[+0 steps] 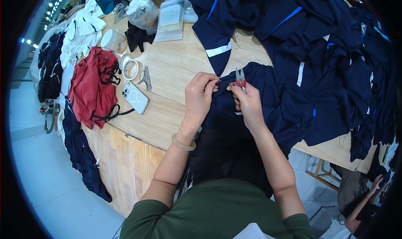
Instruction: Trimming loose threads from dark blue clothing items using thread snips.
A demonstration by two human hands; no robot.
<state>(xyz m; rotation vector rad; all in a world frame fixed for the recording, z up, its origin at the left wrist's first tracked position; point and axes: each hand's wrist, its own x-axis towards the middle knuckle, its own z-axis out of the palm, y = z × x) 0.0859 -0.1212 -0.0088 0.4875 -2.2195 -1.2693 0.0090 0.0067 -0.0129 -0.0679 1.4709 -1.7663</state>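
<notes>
Head view: left hand [200,97] pinches a navy garment [268,109] taut at the wooden counter [167,71] edge, so the right hand [248,103], gripping red thread snips [240,79], can reach its seam.

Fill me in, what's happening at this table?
A person at a wooden table pinches a navy garment with the left hand, while the right hand holds small red-handled thread snips at the fabric. More navy garments are heaped at right; a phone and a red garment lie at left.
</notes>
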